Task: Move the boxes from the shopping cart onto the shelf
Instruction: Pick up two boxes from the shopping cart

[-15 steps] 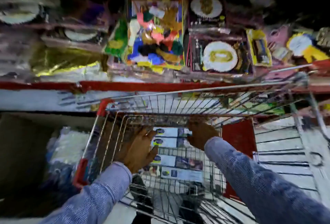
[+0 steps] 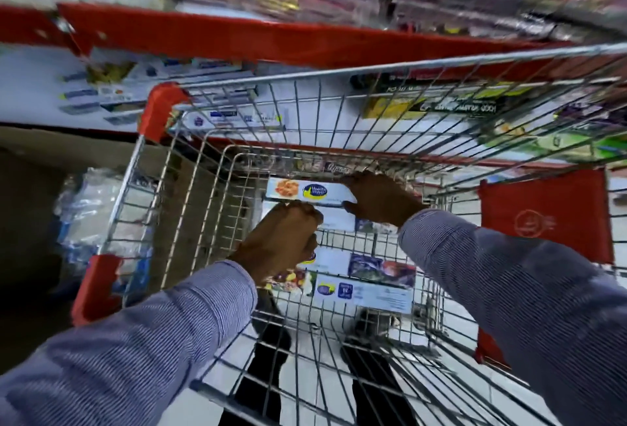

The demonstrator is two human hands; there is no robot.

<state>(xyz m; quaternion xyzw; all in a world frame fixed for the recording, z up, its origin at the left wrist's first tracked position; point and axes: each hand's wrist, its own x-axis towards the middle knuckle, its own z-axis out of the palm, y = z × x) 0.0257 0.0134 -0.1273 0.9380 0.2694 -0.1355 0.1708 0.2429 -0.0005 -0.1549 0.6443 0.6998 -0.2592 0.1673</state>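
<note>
- Store shelving (image 2: pixel 237 38) with a red front edge fills the background, stacked with blurred packaged goods; white boxes lie on the lower tier at left.
- Just before the shelving stands a wire shopping cart (image 2: pixel 339 113) with red corner guards, its basket open to the camera.
- Both arms in blue striped sleeves (image 2: pixel 152 334) reach down into the basket.
- Several white boxes (image 2: pixel 366 293) lie flat on the basket floor, some near the front edge.
- Farthest in, a top box (image 2: pixel 305 192) with a blue and yellow logo sits between the hands.
- Right hand (image 2: pixel 380 200) wraps the box's right end, fingers curled over it.
- Left hand (image 2: pixel 281 239) is closed into a loose fist at the box's near left corner; whether it grips the box, I cannot tell.
</note>
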